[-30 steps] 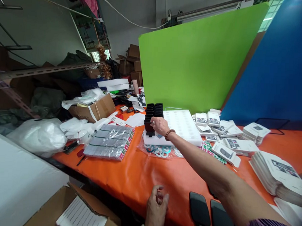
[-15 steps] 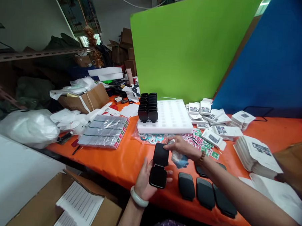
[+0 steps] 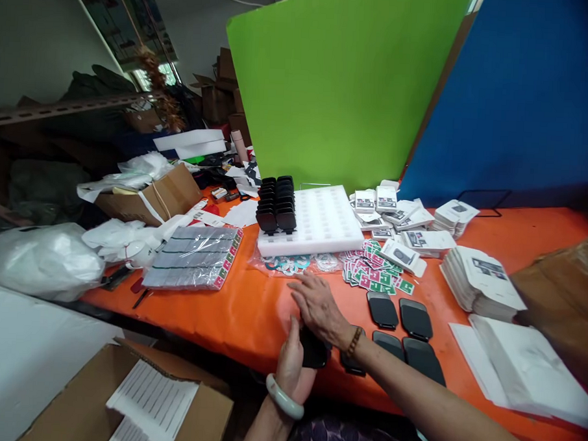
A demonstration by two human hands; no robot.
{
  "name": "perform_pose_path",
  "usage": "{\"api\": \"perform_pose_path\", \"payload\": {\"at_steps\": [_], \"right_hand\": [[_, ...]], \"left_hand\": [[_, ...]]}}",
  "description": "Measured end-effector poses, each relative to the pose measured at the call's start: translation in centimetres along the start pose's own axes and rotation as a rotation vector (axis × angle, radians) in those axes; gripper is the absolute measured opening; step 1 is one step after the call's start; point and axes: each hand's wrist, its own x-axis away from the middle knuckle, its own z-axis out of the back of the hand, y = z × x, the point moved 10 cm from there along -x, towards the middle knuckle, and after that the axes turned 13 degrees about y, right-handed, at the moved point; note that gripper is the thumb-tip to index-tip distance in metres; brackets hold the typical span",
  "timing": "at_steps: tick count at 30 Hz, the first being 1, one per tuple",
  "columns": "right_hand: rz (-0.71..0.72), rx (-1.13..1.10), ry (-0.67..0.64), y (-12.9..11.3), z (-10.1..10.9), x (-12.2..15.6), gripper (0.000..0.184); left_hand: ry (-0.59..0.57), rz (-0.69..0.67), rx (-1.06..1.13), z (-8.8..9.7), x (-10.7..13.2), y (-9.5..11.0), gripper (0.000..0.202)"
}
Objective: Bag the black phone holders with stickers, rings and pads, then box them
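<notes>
My left hand [image 3: 294,360] grips a small black hinged case [image 3: 315,355] low over the front of the orange table, its thumb along the near side. My right hand [image 3: 320,309] lies across the top of this case, fingers stretched out and pointing to the far left. It covers much of the case, so whether the lid is fully closed cannot be seen. Several similar flat black cases [image 3: 382,310] lie to the right of my hands, one partly under my right wrist.
A white foam tray [image 3: 323,225] holds upright black cases [image 3: 278,205] at its left. Printed cards [image 3: 374,266] and white boxes [image 3: 404,254] lie right of it. A plastic-wrapped pack [image 3: 190,258] sits left on the orange table [image 3: 241,312]. An open carton [image 3: 207,415] stands at front left.
The case was unfolded in my left hand; now its upper half no longer stands out. My right hand has moved down over it. The white-and-blue cloth by my right hand is out of sight.
</notes>
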Motion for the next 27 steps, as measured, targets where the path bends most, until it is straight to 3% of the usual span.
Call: {"api": "perform_pose_path", "payload": {"at_steps": [4, 7, 11, 13, 15, 17, 19, 21, 23, 25, 27], "right_hand": [[-0.398, -0.139, -0.103, 5.8, 0.1, -1.8, 0.037], [-0.521, -0.247, -0.166, 7.3, 0.8, -0.9, 0.043], [-0.8, -0.607, -0.407, 7.7, -0.4, 3.1, 0.033], [-0.887, -0.715, -0.383, 7.6, -0.4, 4.1, 0.03], [-0.904, -0.726, -0.261, 7.7, 0.2, 4.4, 0.027], [-0.792, -0.66, -0.131, 6.8, 1.1, 4.0, 0.02], [-0.528, -0.544, -0.037, 4.4, 2.4, 3.4, 0.01], [-0.188, -0.388, -0.052, 0.5, 2.9, 3.8, 0.011], [0.054, -0.216, -0.146, -2.4, 2.2, 5.4, 0.018], [0.159, -0.076, -0.215, -3.6, 1.4, 6.9, 0.021], [0.176, 0.003, -0.228, -3.6, 1.2, 7.7, 0.023]], "left_hand": [[-0.06, 0.166, -0.008, 0.3, 0.8, -2.0, 0.043], [-0.103, 0.171, -0.007, 0.4, 0.9, -1.6, 0.043], [-0.11, 0.139, 0.045, 0.6, 0.3, -0.1, 0.039], [-0.107, 0.154, 0.062, 0.7, 0.0, 0.1, 0.038], [-0.087, 0.165, 0.069, 0.8, -0.4, 0.1, 0.037], [-0.039, 0.166, 0.089, 1.3, -0.8, 0.1, 0.031], [0.009, 0.173, 0.146, 1.8, -1.3, 0.3, 0.025], [0.071, 0.19, 0.23, 2.6, -1.6, 0.6, 0.028], [0.156, 0.207, 0.283, 3.7, -1.9, 1.0, 0.035], [0.224, 0.232, 0.288, 4.5, -1.8, 1.2, 0.04], [0.241, 0.259, 0.274, 4.7, -1.6, 1.3, 0.043]]}}
